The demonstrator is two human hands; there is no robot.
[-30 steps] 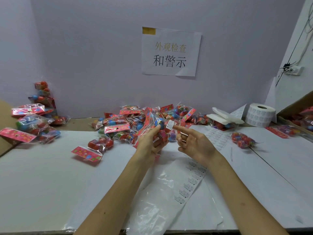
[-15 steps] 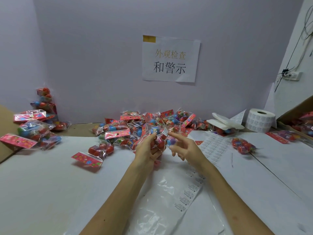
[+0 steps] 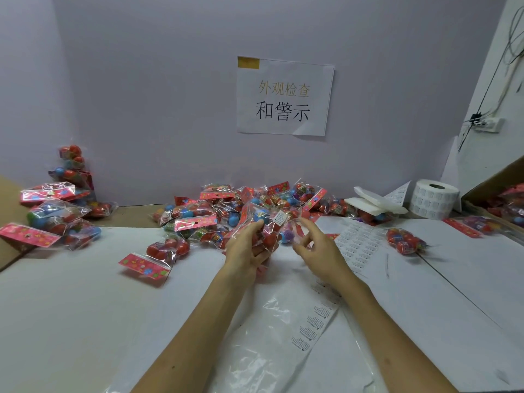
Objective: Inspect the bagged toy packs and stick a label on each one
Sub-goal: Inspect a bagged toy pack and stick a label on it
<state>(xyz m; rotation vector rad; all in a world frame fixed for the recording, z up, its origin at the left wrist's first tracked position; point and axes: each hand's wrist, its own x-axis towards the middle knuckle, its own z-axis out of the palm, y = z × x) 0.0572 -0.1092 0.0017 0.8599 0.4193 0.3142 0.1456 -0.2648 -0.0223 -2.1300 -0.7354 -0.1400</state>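
Observation:
My left hand (image 3: 246, 248) grips a clear toy pack (image 3: 266, 225) of red and blue balls, held up over the white table. A small white label (image 3: 280, 217) sits on the upper right of that pack. My right hand (image 3: 314, 245) hovers just right of the pack, fingers apart, holding nothing. Behind the hands lies a heap of bagged toy packs (image 3: 221, 208) with pink header cards. A sheet of small labels (image 3: 358, 242) lies flat to the right of my right hand.
A label roll (image 3: 433, 201) stands at the back right beside white foam pieces (image 3: 374, 204). More packs are stacked at the left (image 3: 56, 219). One pack (image 3: 158, 255) lies near left, another (image 3: 405, 241) right. A cardboard box (image 3: 499, 191) holds packs at far right. A clear plastic bag (image 3: 269, 344) covers the table front.
The label that was on my right fingertip now sits on the pack. My right hand has drawn back a little from the pack, fingers spread.

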